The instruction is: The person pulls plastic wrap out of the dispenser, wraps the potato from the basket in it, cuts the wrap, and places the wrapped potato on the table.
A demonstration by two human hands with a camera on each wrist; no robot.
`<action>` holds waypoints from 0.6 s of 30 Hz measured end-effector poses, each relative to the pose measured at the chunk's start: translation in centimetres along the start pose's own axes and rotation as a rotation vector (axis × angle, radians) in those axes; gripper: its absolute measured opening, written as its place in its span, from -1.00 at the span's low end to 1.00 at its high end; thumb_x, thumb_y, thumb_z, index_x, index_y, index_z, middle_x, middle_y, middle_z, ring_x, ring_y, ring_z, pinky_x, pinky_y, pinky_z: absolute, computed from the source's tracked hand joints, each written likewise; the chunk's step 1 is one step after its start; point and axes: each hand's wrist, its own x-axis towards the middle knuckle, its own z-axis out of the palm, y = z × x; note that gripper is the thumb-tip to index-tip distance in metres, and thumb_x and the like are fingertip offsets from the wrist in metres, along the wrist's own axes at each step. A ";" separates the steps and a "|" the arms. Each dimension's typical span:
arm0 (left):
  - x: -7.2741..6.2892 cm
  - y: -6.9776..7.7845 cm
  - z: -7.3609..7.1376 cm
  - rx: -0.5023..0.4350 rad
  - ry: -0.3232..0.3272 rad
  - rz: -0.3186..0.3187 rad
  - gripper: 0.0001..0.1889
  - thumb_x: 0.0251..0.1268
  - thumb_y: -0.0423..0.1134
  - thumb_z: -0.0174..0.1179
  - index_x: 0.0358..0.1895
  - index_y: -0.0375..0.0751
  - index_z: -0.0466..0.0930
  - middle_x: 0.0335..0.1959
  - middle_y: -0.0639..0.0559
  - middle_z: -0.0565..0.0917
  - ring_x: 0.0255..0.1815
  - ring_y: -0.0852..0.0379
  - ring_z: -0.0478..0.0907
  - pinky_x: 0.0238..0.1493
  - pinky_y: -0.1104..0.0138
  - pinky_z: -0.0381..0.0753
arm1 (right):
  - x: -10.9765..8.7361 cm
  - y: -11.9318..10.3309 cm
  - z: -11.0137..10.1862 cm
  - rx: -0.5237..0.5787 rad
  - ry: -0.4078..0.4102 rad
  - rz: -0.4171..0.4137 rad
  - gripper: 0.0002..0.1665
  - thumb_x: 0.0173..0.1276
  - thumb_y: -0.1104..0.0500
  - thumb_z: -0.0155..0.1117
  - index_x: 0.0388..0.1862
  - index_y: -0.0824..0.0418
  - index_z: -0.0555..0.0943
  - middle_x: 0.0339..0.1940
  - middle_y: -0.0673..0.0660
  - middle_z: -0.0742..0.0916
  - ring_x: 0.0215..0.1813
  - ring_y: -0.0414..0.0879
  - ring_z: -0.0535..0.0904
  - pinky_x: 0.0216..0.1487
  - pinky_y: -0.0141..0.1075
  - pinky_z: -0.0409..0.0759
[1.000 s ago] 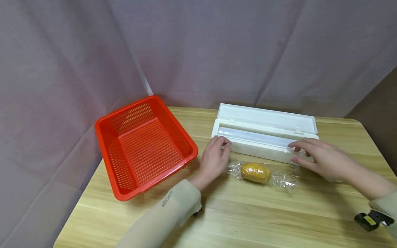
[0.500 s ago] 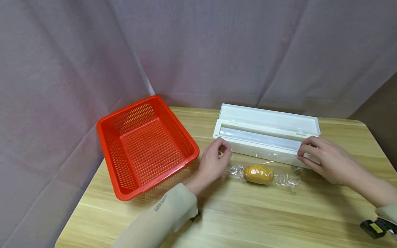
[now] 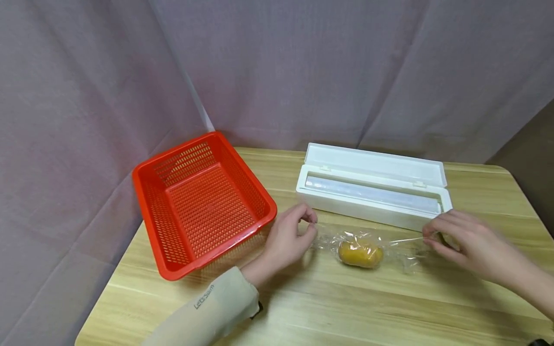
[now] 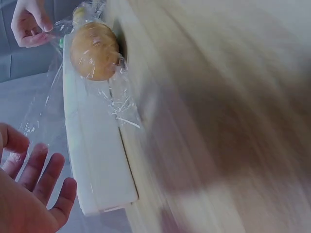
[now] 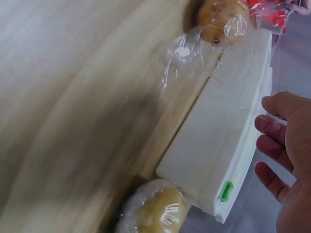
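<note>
An oval yellow-brown food item (image 3: 360, 253), perhaps a potato or mango, lies on the table under clear cling film (image 4: 121, 104). My left hand (image 3: 287, 238) pinches the film's left edge between thumb and forefinger, its other fingers loosely bent. On the opposite side my right hand (image 3: 472, 242) pinches the right edge, so the sheet stretches across the food between both hands. Just behind stands a white cling film dispenser (image 3: 363, 211), lid raised, with the film roll (image 3: 372, 193) inside. A second film-wrapped yellow item (image 5: 163, 211) lies by the dispenser's end in the right wrist view.
A red plastic basket (image 3: 216, 216) with perforated sides stands on the left of the wooden table (image 3: 329, 312). Grey-purple curtain (image 3: 277, 72) hangs along the table's back and left sides. The second wrapped item is hidden behind my right hand in the head view.
Both hands have drawn back from the dispenser toward the table's front, bringing the film over the food. My right hand has closed onto the film edge and moved right; the roll's right end now shows.
</note>
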 end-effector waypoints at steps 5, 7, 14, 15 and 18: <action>-1.6 -0.1 -0.8 0.068 -0.083 0.087 -0.82 0.23 -0.45 0.30 -0.18 -0.10 0.64 -0.13 0.09 0.76 0.00 0.13 0.66 0.11 0.24 0.63 | -1.1 -1.2 -0.1 0.022 -0.016 0.031 -0.29 0.69 -0.39 -0.16 -0.02 0.06 0.76 -0.21 -0.21 0.72 -0.24 -0.35 0.51 -0.25 -0.42 0.46; -2.2 -0.2 -1.1 0.091 -0.120 0.136 -0.80 0.21 -0.46 0.32 -0.20 -0.07 0.63 -0.13 0.10 0.76 -0.04 0.11 0.67 0.06 0.26 0.63 | -1.4 -1.6 -0.1 0.033 -0.026 0.038 -0.27 0.68 -0.40 -0.16 0.06 0.07 0.78 -0.18 -0.21 0.71 -0.23 -0.33 0.50 -0.27 -0.43 0.46; -3.2 -0.8 -2.0 0.138 -0.249 0.291 -0.76 0.15 -0.47 0.39 -0.21 -0.06 0.62 -0.14 0.12 0.75 -0.04 0.11 0.67 0.10 0.34 0.63 | -2.1 -3.0 0.0 0.059 -0.044 0.033 -0.33 0.67 -0.41 -0.12 0.01 -0.05 0.81 -0.12 -0.27 0.61 -0.18 -0.39 0.38 -0.28 -0.45 0.36; -3.2 -1.0 -2.0 0.151 -0.270 0.307 -0.76 0.15 -0.46 0.40 -0.21 -0.05 0.63 -0.14 0.13 0.75 -0.04 0.13 0.66 0.11 0.35 0.62 | -2.2 -3.1 0.1 0.058 -0.042 0.029 -0.35 0.67 -0.40 -0.12 -0.02 -0.07 0.81 -0.12 -0.27 0.61 -0.17 -0.39 0.38 -0.28 -0.45 0.37; -3.3 -1.2 -2.1 0.217 -0.329 0.354 -0.77 0.18 -0.42 0.41 -0.19 -0.03 0.65 -0.15 0.16 0.74 -0.05 0.19 0.64 0.11 0.34 0.60 | -2.5 -3.5 0.3 0.066 -0.044 0.019 -0.40 0.67 -0.39 -0.11 -0.12 -0.14 0.79 -0.14 -0.27 0.59 -0.17 -0.39 0.40 -0.27 -0.44 0.40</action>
